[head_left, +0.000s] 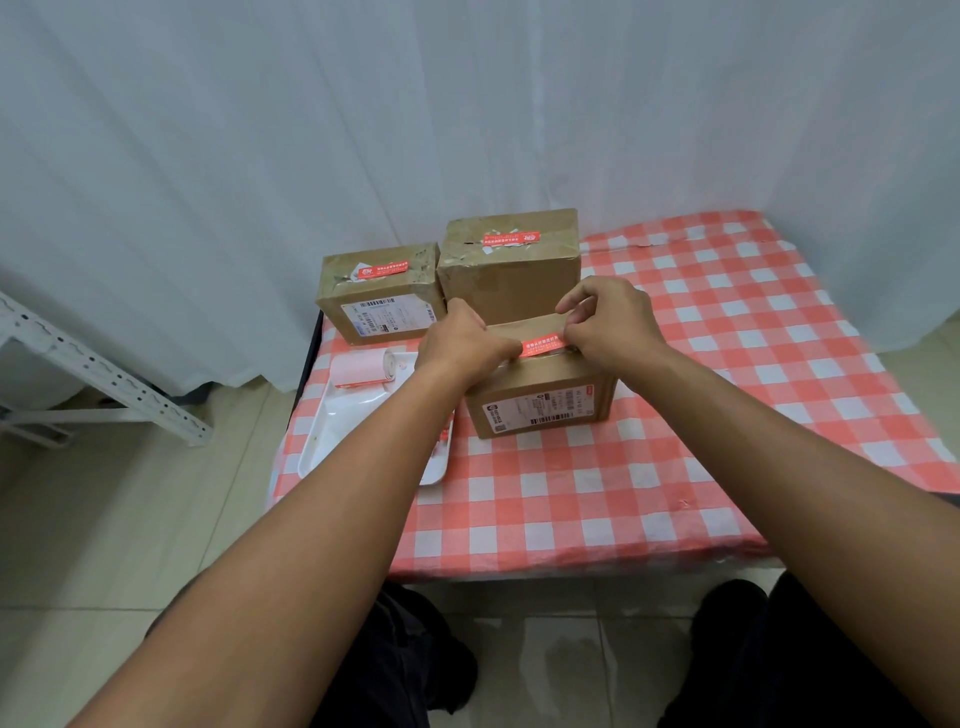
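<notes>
A brown cardboard box (540, 410) with a shipping label on its near side stands on the checked tablecloth. Across its top lies a red sticker strip (543, 344) with white print. My left hand (462, 345) pinches the strip's left end. My right hand (610, 325) pinches its right end, fingers curled over the box top. Both hands sit on top of the box, and part of the strip is hidden under them.
Two more taped boxes, a smaller one (382, 299) and a larger one (511, 265), stand behind, each with a red sticker on top. A white tray (332, 431) at the left holds a pink label roll (361, 368). A metal rack (98, 374) stands left.
</notes>
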